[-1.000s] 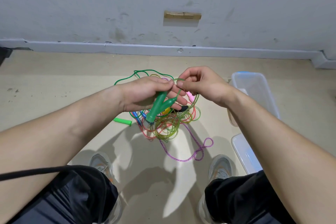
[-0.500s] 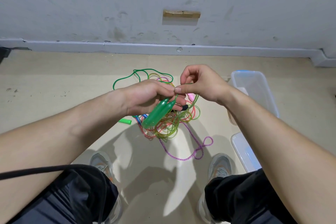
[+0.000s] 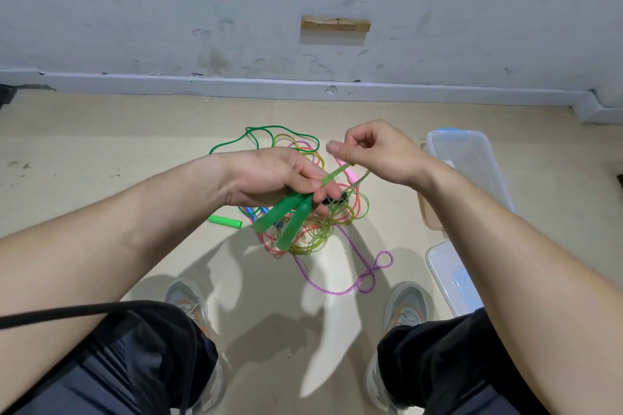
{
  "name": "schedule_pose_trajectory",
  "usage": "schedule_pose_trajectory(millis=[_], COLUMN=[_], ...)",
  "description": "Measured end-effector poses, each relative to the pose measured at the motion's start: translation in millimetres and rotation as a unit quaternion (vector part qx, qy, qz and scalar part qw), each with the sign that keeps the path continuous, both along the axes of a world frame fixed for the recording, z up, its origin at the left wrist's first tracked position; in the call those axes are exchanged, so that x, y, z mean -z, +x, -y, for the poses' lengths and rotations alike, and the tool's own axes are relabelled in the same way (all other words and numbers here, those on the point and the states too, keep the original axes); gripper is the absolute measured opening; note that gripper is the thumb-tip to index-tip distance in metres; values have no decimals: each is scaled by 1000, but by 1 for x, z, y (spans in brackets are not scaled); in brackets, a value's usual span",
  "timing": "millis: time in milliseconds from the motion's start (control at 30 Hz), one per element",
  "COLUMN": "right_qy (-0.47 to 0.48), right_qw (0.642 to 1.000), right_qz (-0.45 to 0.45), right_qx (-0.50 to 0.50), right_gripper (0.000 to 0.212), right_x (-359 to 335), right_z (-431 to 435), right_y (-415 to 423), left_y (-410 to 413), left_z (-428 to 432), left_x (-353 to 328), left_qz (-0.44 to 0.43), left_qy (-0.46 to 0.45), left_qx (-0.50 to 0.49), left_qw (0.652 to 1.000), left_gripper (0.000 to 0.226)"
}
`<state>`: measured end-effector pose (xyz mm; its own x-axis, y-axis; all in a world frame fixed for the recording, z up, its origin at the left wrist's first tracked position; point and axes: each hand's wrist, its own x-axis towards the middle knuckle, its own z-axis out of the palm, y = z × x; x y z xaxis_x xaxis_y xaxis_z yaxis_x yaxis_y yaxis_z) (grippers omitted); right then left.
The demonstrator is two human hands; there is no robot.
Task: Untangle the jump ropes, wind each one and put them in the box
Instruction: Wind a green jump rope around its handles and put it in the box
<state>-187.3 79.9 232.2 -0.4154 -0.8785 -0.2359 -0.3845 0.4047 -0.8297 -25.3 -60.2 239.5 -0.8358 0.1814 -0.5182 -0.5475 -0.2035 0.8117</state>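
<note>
green handles (image 3: pixel 286 219): paired, held | ropes (image 3: pixel 313 212): tangled heap on floor | box (image 3: pixel 468 165): clear, open, right

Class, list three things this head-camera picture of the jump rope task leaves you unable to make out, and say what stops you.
1. Top ends of the two green handles: covered by the left hand.
2. Lid: lower end hidden behind the right forearm.
3. How many ropes are in the tangle: loops overlap, and the hands cover part.
</note>
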Motion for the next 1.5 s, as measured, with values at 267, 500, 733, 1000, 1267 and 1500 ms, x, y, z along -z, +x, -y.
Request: schedule_pose_trajectory(millis=[267,500,733,1000,1267,1500], right_qy=[-39,-50,-43,-27,-17,5], right_qw=[968,980,968,909,977,995], right_qz=[211,147,205,398,203,-99], right_qx=[134,122,141,119,64,1], right_gripper=[16,4,11,16,10,11], right_x=[11,11,8,5,21,19], right_z=[2,19,23,21,14,10], right_y=[4,62,77,99,99,95], left_y=[-10,-14,-14,-21,-23,-22], left_z=[19,15,11,1,-10,-13], left_x=[-5,10,15,22,23,22], left_qz=[-67,-32,-21,-49,-27,4], left_qy=[82,-4,-52,-99,-117,-93], left_qx=[-345,-479,-498,-561,-536,-509], left_qw=[933,877,865,820,836,856], left_gripper=[23,27,22,17,20,18])
